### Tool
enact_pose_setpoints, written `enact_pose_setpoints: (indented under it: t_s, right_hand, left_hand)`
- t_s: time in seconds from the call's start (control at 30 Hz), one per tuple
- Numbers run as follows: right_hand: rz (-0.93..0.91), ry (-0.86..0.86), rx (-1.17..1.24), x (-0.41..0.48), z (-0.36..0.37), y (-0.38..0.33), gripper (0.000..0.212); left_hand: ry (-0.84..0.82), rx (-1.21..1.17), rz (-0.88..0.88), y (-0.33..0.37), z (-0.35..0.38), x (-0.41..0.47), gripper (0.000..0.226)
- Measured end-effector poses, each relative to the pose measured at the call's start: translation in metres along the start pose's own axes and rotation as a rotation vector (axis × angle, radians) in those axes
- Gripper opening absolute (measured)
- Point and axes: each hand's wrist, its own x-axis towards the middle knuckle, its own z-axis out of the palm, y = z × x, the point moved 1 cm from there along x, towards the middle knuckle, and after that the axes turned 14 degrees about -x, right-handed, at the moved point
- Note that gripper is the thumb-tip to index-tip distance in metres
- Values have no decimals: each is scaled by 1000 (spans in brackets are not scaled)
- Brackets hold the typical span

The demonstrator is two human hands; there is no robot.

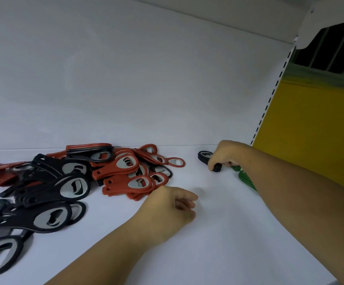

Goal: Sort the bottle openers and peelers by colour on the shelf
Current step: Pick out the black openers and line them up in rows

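A mixed heap of bottle openers lies on the white shelf (218, 233). Red openers (125, 167) fill the heap's middle and back. Black openers (49, 219) spread over its left and front. My right hand (226, 155) is at the back right, closed around a small stack of black openers (205, 155); their ring ends stick out to the left of my fingers. Several green items (244, 175) lie just right of that hand, partly hidden by my forearm. My left hand (173, 208) hovers near the red openers' front edge with fingers curled and nothing in it.
The shelf's white back panel (146, 79) rises behind the heap. A slotted upright (269, 103) marks the shelf's right end, with a yellow wall (311, 130) beyond it. Another shelf's bracket (321, 21) hangs above at the top right.
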Motion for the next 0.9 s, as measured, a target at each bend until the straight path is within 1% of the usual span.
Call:
enact_pose_setpoints:
  t_s: [0.17, 0.3, 0.37, 0.43, 0.53, 0.6, 0.73, 0.83, 0.9]
  right_hand:
    - [-15, -56, -109, 5, -5, -4, 33]
    - [-36, -31, -51, 2, -4, 4, 41]
    - [-62, 36, -2, -3, -5, 9, 47]
    - [-104, 150, 33, -10, -6, 14, 51]
    - [-170, 288, 92, -24, -7, 15, 50]
    - [-246, 324, 88, -39, -3, 8, 50]
    - [-480, 325, 132, -84, 17, -19, 48]
    - [-628, 351, 175, -110, 36, -44, 44]
    - [-712, 327, 243, -125, 48, -58, 46]
  left_hand:
    - [-8, 15, 7, 1, -1, -1, 32]
    - [-13, 1, -23, 8, -3, -4, 32]
    - [-13, -28, -35, 12, -4, -7, 31]
    - [-9, -84, -57, 13, -5, -9, 31]
    - [16, -155, -62, 14, -8, -12, 31]
    - [43, -171, -56, 15, -7, -13, 32]
    - [95, -176, -57, 24, -5, -21, 28]
    - [204, -172, -27, 39, -21, -40, 21]
    - [292, -168, -14, 46, -42, -66, 18]
